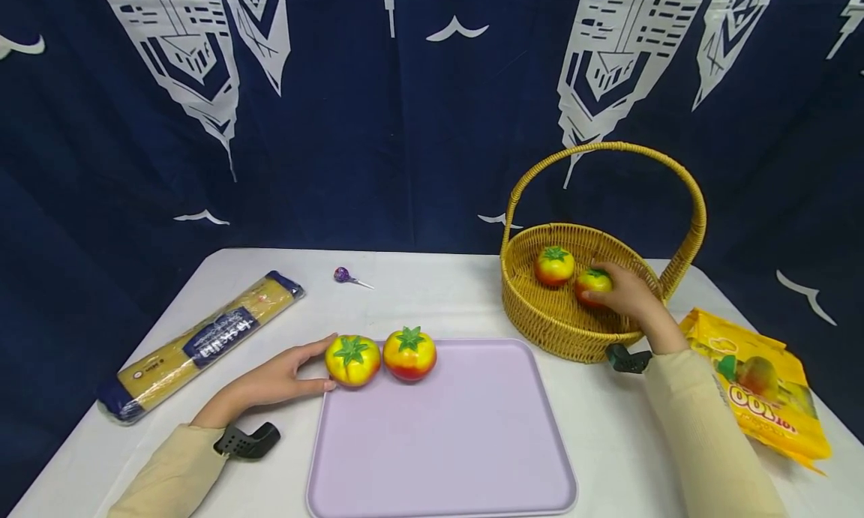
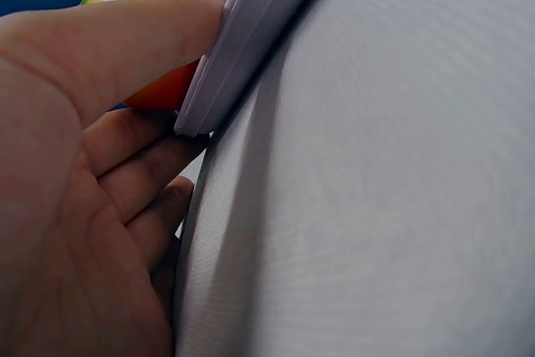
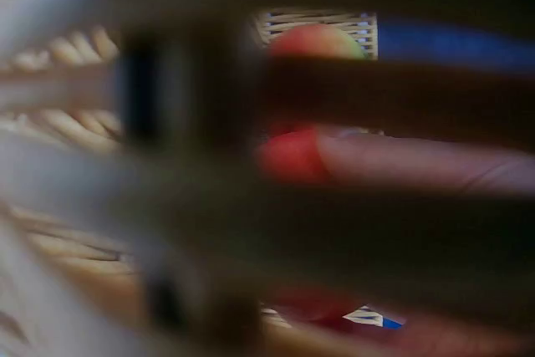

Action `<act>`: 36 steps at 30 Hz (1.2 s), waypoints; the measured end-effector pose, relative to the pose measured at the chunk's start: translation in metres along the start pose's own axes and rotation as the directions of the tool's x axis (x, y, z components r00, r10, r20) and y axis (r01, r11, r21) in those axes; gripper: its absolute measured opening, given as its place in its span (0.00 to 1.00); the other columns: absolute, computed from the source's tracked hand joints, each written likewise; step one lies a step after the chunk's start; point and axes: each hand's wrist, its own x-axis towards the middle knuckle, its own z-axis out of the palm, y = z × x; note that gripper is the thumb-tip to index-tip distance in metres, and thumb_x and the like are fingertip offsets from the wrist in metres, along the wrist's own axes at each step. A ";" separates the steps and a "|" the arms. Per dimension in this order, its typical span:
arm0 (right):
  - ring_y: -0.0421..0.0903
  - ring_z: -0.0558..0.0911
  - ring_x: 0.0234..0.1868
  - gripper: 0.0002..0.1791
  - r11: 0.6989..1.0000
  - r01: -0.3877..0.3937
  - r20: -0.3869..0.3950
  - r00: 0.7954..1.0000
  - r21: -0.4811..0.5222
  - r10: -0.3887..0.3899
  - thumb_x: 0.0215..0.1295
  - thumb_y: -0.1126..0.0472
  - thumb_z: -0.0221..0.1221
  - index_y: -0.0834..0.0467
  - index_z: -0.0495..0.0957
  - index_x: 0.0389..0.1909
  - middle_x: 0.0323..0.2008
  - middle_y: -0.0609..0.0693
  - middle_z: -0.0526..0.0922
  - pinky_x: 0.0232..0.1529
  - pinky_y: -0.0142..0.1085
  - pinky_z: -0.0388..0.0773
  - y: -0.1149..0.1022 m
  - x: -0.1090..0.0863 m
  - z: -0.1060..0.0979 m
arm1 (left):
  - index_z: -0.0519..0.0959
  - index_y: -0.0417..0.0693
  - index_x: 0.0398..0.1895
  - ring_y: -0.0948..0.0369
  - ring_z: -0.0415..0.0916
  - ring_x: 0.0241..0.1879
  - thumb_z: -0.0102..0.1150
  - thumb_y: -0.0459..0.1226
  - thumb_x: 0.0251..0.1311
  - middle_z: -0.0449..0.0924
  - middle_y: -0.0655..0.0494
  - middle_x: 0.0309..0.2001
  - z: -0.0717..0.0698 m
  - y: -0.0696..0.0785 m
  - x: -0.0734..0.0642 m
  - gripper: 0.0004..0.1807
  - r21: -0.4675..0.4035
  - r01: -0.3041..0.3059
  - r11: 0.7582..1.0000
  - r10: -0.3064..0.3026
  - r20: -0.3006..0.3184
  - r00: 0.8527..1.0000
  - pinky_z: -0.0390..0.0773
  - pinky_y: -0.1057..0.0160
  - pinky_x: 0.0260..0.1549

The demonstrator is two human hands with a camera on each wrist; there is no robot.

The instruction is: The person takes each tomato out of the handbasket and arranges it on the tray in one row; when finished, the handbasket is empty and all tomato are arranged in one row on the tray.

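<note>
In the head view my right hand reaches into the wicker basket and grips a yellow-red toy tomato with a green star-shaped top. Another toy tomato lies to its left in the basket. My left hand is at the far left corner of the lilac tray, thumb and forefinger spread beside a toy tomato. The left wrist view shows the thumb against the tray's edge. A second tomato sits just right of that one. Basket wicker blurs much of the right wrist view.
A pack of spaghetti lies slanted at the left of the white table. At the back lies a wrapped lollipop. A yellow bag with a mango picture lies right of the right forearm. The basket's tall handle arches above it.
</note>
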 end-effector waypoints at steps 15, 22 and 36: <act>0.67 0.65 0.54 0.36 0.990 -0.050 -0.013 0.999 0.135 0.052 0.65 0.53 0.57 0.69 0.55 0.66 0.58 0.74 0.61 0.53 0.60 0.64 -0.009 -0.013 -0.003 | 0.57 0.34 0.69 0.43 0.48 0.67 0.63 0.45 0.57 0.54 0.38 0.68 0.003 -0.003 0.003 0.42 -0.011 -0.013 1.000 0.013 0.014 1.000 0.50 0.43 0.63; 0.64 0.66 0.52 0.35 0.967 0.041 -0.073 0.997 0.251 -0.024 0.66 0.54 0.57 0.60 0.55 0.69 0.59 0.69 0.62 0.52 0.55 0.67 -0.046 -0.035 -0.006 | 0.57 0.31 0.67 0.42 0.50 0.67 0.64 0.45 0.56 0.55 0.37 0.67 0.002 -0.005 0.004 0.42 0.008 -0.043 0.999 0.043 -0.007 0.999 0.51 0.44 0.63; 0.54 0.71 0.54 0.32 0.850 0.358 -0.050 0.929 0.386 -0.368 0.58 0.65 0.64 0.56 0.65 0.64 0.60 0.57 0.67 0.45 0.34 0.77 -0.114 -0.053 0.050 | 0.57 0.33 0.68 0.43 0.49 0.67 0.64 0.45 0.57 0.55 0.37 0.67 0.001 -0.007 0.003 0.42 0.002 -0.030 1.000 0.030 -0.006 1.000 0.50 0.43 0.63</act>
